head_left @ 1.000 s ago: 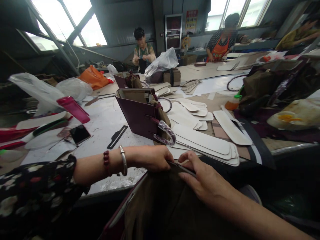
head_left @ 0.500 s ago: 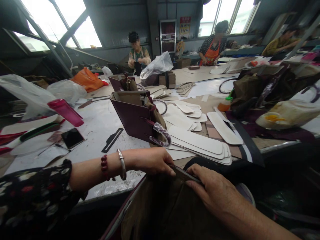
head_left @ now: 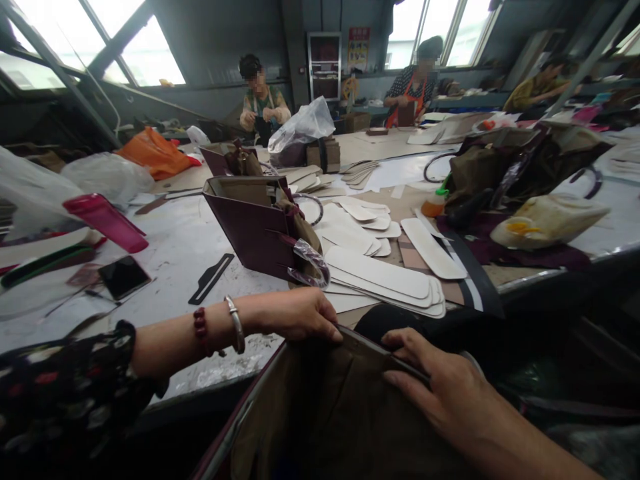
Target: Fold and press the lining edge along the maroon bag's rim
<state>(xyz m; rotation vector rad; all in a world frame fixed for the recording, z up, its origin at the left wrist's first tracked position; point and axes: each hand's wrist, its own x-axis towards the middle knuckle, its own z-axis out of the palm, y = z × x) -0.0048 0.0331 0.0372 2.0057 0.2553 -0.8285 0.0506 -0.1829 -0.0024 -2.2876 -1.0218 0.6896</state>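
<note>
An open bag with a brown lining (head_left: 325, 413) stands in front of me, below the table's near edge. My left hand (head_left: 295, 313), with a red bead bracelet and a silver bangle at the wrist, is closed on the far rim of the bag. My right hand (head_left: 440, 393) lies further right along the same rim, its fingers curled over the edge. On the table just beyond stands a finished maroon bag (head_left: 250, 230) with a plastic-wrapped handle (head_left: 310, 263).
Stacks of white shaped board pieces (head_left: 385, 280) lie right of the maroon bag. A phone (head_left: 123, 277), a black strip (head_left: 210, 279) and a pink bottle (head_left: 105, 221) are at the left. Bags and plastic sacks are heaped at the right. Three other people work at the far side.
My right hand has slid to the right and nearer along the bag's rim. The view has shifted, so the table's things sit further left. My left hand keeps its hold.
</note>
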